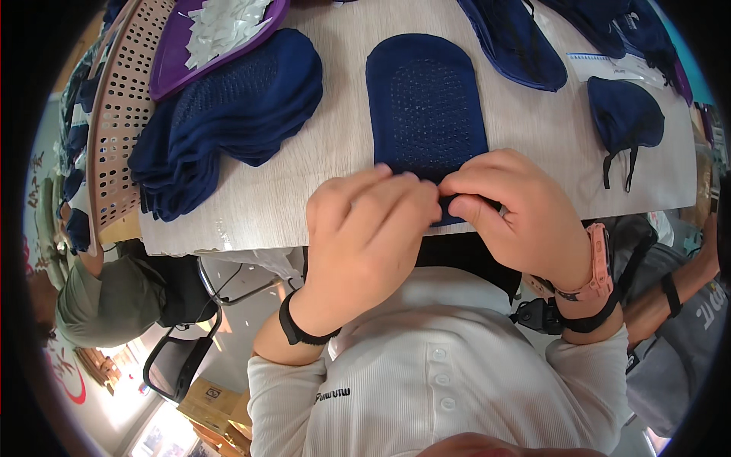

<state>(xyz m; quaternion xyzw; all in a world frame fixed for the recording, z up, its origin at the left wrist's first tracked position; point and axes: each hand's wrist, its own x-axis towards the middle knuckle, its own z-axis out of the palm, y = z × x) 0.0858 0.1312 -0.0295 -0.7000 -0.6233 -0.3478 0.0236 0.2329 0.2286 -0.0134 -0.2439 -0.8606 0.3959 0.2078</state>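
Observation:
A flat navy fabric piece with a rounded far end and a patch of raised dots (428, 107), like a grip sock, lies in front of me on the table. My left hand (369, 228) is closed at its near end, with the fingertips bent down and partly hidden. My right hand (514, 209) pinches the near right corner of the same piece between thumb and fingers. The two hands almost meet over the table's front edge. To their left lies a stack of similar navy dotted pieces (236, 107).
A purple tray (164, 68) with white slips stands at the back left, beside a pink perforated basket (122, 114). At right are a small navy pouch with cords (624, 114), a white ruler (601, 67) and more navy pieces (518, 46). Other people sit on both sides.

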